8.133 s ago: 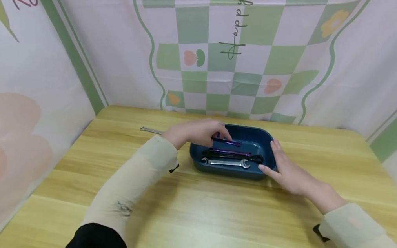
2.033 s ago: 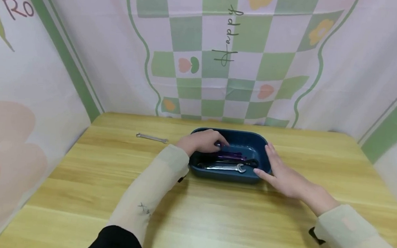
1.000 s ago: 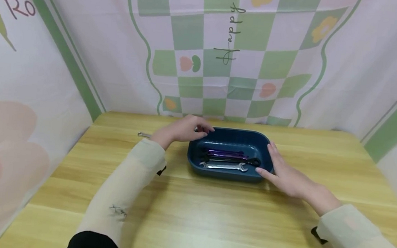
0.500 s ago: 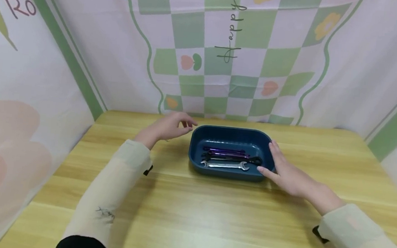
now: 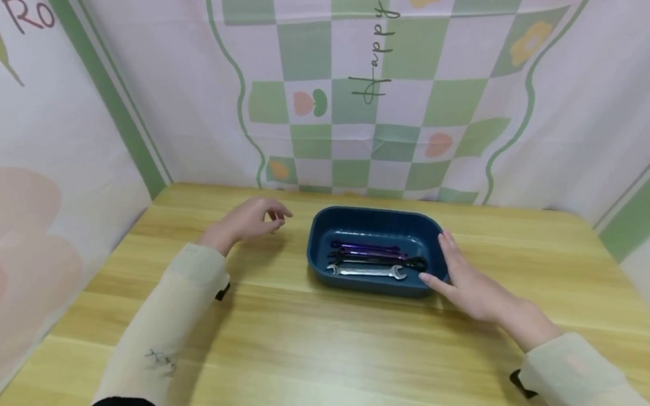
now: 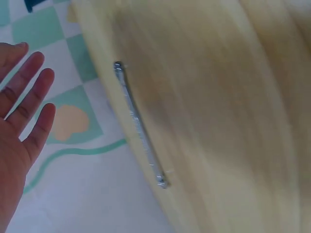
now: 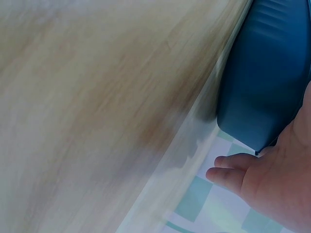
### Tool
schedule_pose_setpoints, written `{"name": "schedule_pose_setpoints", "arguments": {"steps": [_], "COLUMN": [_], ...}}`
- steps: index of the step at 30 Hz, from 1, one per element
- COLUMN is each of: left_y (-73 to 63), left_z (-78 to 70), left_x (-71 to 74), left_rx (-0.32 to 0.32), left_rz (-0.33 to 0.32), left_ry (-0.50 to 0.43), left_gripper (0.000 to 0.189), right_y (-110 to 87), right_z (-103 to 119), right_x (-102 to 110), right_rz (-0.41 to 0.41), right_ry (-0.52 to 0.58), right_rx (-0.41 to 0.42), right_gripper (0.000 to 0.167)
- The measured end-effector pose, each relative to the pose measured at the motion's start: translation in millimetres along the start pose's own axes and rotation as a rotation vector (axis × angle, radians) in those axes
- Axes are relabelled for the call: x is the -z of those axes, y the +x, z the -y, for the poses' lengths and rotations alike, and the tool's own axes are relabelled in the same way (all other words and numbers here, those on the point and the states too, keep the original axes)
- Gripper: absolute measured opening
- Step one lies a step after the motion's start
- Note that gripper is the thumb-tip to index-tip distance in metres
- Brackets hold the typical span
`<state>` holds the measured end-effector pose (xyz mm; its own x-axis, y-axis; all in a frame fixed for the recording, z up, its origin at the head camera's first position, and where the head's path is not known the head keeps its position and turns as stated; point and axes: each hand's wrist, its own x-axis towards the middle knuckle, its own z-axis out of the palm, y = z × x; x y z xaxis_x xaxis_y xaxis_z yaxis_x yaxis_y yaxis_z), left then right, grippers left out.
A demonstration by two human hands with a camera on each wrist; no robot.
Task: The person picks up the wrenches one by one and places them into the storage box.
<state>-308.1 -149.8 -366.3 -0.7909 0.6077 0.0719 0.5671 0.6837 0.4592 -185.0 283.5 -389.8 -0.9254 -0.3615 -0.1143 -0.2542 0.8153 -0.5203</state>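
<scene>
My left hand hovers over the tabletop left of the dark blue bin, fingers loose and nothing held. Below it lies a silver wrench, plain in the left wrist view and mostly covered by the hand in the head view. My right hand rests against the bin's right end, fingers straight along the side and thumb at the front rim. Inside the bin, a silver open-ended wrench, a black wrench and two purple wrenches lie side by side.
The wooden table ends at the back against a patterned cloth. Another cloth hangs along the left side. The bin stands near the table's back edge.
Earlier my left hand held a purple wrench over the bin; that wrench now lies with the others inside. The hand has since drawn out leftward, over the loose silver wrench. My right hand stayed put.
</scene>
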Motion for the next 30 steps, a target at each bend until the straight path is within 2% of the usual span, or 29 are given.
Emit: {"name": "schedule_pose_setpoints", "arguments": {"steps": [9,16,23,30], "left_y": [-7.3,-13.1,-12.8,-10.0], "left_z": [16.8,29.3,37.1,42.1], "left_x": [-7.6,-8.9,-11.9,-14.3], "left_rx": [0.163,0.208,0.29,0.291], "left_rz": [0.064,0.066,0.072,0.074], "left_ry": [-0.001,-0.023,-0.059,-0.049], "left_gripper": [0.032,0.038,0.038,0.038], "right_y": [-0.2,-1.3,-2.5,-3.2], "right_z": [-1,-2,-2,-2], "right_x": [-1,0,-1,-2], "right_rz": [-0.004,-0.009,-0.011,-0.014], "right_ry": [-0.005,-0.005,0.001,0.009], "right_rx": [-0.007,-0.004,0.002,-0.005], "right_gripper": [0.097,0.097,0.097,0.097]}}
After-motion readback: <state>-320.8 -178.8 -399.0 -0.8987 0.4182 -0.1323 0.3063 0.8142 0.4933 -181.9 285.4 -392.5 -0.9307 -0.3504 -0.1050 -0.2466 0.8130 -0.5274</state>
